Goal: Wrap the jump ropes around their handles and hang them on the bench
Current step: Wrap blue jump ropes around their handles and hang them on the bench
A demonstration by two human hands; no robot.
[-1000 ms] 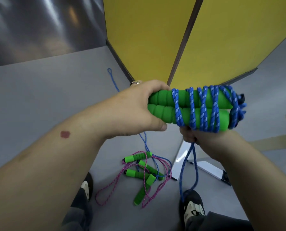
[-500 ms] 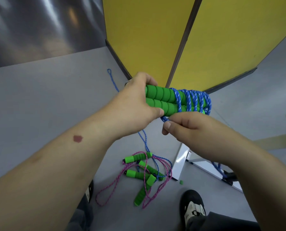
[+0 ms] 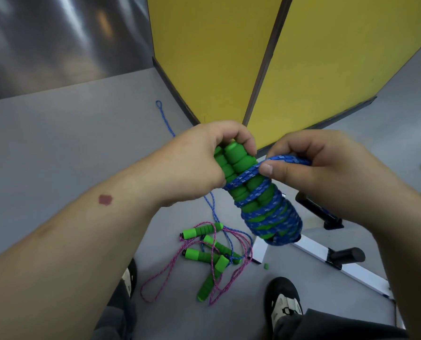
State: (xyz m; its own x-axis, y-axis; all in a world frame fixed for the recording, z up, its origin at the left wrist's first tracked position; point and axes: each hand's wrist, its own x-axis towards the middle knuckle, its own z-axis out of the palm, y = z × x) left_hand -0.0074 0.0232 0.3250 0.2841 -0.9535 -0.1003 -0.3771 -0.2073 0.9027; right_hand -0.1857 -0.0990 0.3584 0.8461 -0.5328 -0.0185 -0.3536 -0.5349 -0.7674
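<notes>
I look down at my two hands in front of me. My left hand (image 3: 199, 165) is curled around the upper ends of the two green foam handles (image 3: 236, 165), which lie side by side and point down and to the right, away from my palm. The blue rope (image 3: 270, 214) is wound around these handles in many turns, tight and close together at the lower end, looser near my fingers. My right hand (image 3: 327, 173) pinches a strand of this blue rope between thumb and bent fingers, just beside the handles, and the strand goes from there across the top of the bundle.

On the grey floor (image 3: 69, 148) below, between my shoes, lies a tangle of a pink rope (image 3: 170, 263) and more green handles (image 3: 202, 231); another part of blue rope runs through this tangle and away to a small loop near the yellow panel (image 3: 211, 57). To the right, a white metal frame (image 3: 361, 273) with black parts stands on the floor; I cannot tell what it belongs to.
</notes>
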